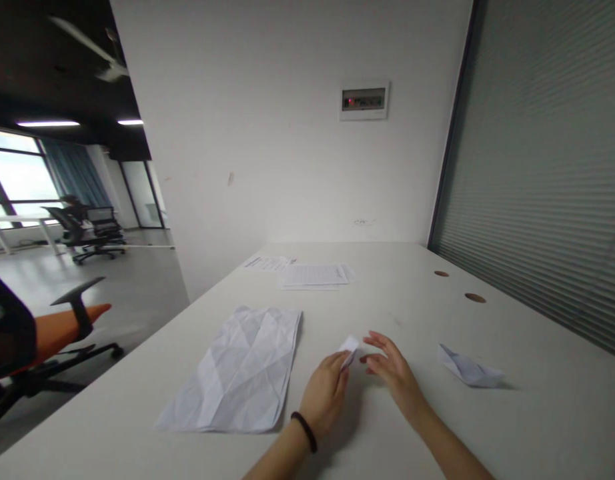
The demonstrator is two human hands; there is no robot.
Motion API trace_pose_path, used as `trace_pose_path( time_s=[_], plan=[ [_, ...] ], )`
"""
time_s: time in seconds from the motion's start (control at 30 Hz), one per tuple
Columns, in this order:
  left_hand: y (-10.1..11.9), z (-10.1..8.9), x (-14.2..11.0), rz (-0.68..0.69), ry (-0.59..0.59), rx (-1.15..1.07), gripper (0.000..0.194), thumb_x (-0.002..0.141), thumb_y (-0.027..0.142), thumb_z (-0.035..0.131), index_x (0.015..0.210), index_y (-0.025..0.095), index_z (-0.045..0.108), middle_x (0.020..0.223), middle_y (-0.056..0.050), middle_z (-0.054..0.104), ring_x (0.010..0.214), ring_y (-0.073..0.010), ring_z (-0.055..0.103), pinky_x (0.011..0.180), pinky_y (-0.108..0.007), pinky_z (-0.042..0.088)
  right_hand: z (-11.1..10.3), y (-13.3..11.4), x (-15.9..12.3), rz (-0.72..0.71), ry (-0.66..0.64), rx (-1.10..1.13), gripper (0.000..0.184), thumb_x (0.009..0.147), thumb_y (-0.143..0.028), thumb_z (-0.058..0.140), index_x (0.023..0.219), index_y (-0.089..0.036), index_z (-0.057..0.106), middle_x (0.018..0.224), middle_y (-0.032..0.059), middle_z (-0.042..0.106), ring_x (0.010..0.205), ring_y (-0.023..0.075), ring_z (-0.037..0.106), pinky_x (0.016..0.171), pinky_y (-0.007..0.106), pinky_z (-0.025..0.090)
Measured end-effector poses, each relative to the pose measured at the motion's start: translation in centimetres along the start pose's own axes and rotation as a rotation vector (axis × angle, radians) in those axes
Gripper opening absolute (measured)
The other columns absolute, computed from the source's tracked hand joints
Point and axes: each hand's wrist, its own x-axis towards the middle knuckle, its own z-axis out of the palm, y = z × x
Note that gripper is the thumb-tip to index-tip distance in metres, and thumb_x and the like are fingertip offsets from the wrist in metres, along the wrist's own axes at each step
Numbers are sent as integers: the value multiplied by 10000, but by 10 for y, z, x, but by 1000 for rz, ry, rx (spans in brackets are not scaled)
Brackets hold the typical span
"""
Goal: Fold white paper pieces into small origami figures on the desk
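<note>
My left hand, with a dark band on its wrist, grips a small folded piece of white paper just above the table. Part of the paper is hidden behind the fingers. Close by on the right, my right hand has its fingers apart and holds nothing; a small gap separates it from the paper. A folded paper boat lies on the table to the right. Left of my hands, creased white sheets lie in a flat stack.
Printed sheets lie farther back on the white table. Two round holes sit near its right edge, beside a blind-covered glass panel. An orange office chair stands off the left edge. A person sits far back left.
</note>
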Motion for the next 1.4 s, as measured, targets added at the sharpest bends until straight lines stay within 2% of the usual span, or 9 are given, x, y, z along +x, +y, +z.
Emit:
trace_pose_path(
  time_s=[0.1, 0.3, 0.5, 0.63, 0.73, 0.97, 1.13, 1.27, 1.4],
  plan=[
    [7, -6, 1, -45, 67, -300, 356, 882, 333, 309, 1095, 162, 538, 1087, -71, 585, 994, -208, 517, 887, -324, 382, 0, 14, 3, -20, 33, -98, 494, 586, -396, 669, 1021, -244, 489, 1092, 86, 536, 879, 207, 568, 692, 325, 476],
    [2, -3, 6, -144, 76, -622, 346, 801, 381, 456, 999, 118, 563, 1005, -89, 619, 945, -236, 543, 846, -341, 414, 4, 20, 4, 15, -211, -28, 464, 698, -395, 587, 1078, -217, 389, 869, 47, 634, 770, 188, 604, 717, 340, 468],
    [-22, -4, 8, -259, 243, -192, 570, 745, 216, 486, 1274, 153, 285, 1183, -121, 493, 1053, -210, 484, 876, -372, 393, -11, 16, 6, -3, -141, -426, 377, 649, -208, 557, 1017, -188, 479, 972, 57, 604, 905, 217, 554, 810, 350, 423],
    [-23, -7, 1, -141, -39, 376, 468, 739, 264, 517, 1182, 133, 443, 1282, -124, 408, 1223, -259, 282, 1011, -420, 215, -16, 14, 4, -96, -127, -855, 379, 612, -133, 528, 988, -177, 548, 1027, 78, 557, 1009, 224, 461, 922, 352, 328],
    [-20, -6, -2, -134, -200, 540, 439, 781, 299, 475, 1192, 149, 442, 1316, -106, 375, 1238, -265, 255, 1019, -439, 179, -17, 13, 3, -130, -183, -956, 328, 646, -194, 551, 974, -194, 569, 1011, 68, 548, 992, 216, 454, 905, 340, 334],
    [-21, -5, 1, -107, -101, 454, 399, 682, 185, 550, 1075, 137, 504, 1214, -86, 465, 1170, -233, 327, 991, -364, 253, -17, 15, 6, -163, -124, -889, 255, 579, -129, 591, 827, -164, 549, 875, 54, 553, 852, 191, 496, 763, 283, 400],
    [-16, -7, 5, -44, -20, 356, 284, 593, 15, 467, 811, 174, 557, 914, -37, 566, 921, -181, 484, 817, -288, 396, -13, 12, 4, -187, -127, -823, 221, 579, -68, 497, 761, -194, 496, 745, -11, 547, 724, 152, 508, 659, 241, 390],
    [-13, -8, 5, -12, -100, 306, 383, 592, -5, 420, 881, 190, 578, 939, -34, 581, 905, -163, 521, 814, -268, 407, -10, 1, 0, -167, -195, -861, 246, 561, -30, 415, 696, -204, 526, 671, -31, 550, 662, 136, 505, 610, 221, 376],
    [-11, -6, -3, 101, -313, 332, 467, 686, 171, 523, 1150, 213, 492, 1238, -59, 466, 1127, -197, 424, 962, -301, 317, -14, -6, -5, -194, -343, -913, 365, 576, -25, 395, 764, -212, 646, 891, 32, 591, 888, 163, 522, 805, 274, 386]
  ],
)
